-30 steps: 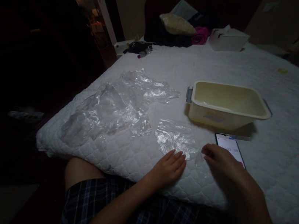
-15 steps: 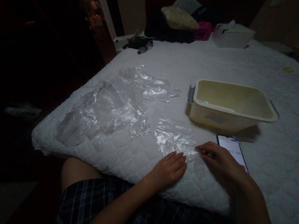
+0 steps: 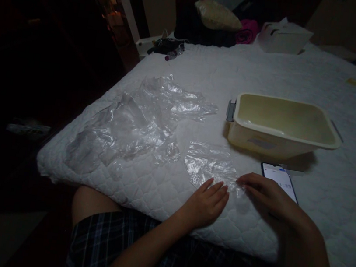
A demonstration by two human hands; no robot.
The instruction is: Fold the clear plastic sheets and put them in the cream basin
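Observation:
A small clear plastic bag [image 3: 209, 162] lies on the white quilted mattress [image 3: 153, 192] in front of me. My left hand [image 3: 209, 204] rests flat on the bag's near edge, palm down with its fingers stretched out. At the bag's right edge, my right hand [image 3: 261, 191] pinches the thin plastic between thumb and fingertips. Beneath and beside the right hand lies a phone [image 3: 278, 176] with a lit screen showing digits, partly covered by that hand. To the left, several larger crumpled clear plastic bags [image 3: 132, 131] are spread over the mattress.
A cream plastic bin [image 3: 283, 137] with grey side clips stands beyond the phone. Farther back are a white box [image 3: 284, 38], a pink rolled cloth [image 3: 247, 32], a pale cushion [image 3: 217, 16] and a small bottle [image 3: 175, 53]. The mattress edge drops off at the left.
Both hands have shifted slightly to the right. The plastic at the bag's right edge is more gathered at my right fingertips. The view has also shifted a little.

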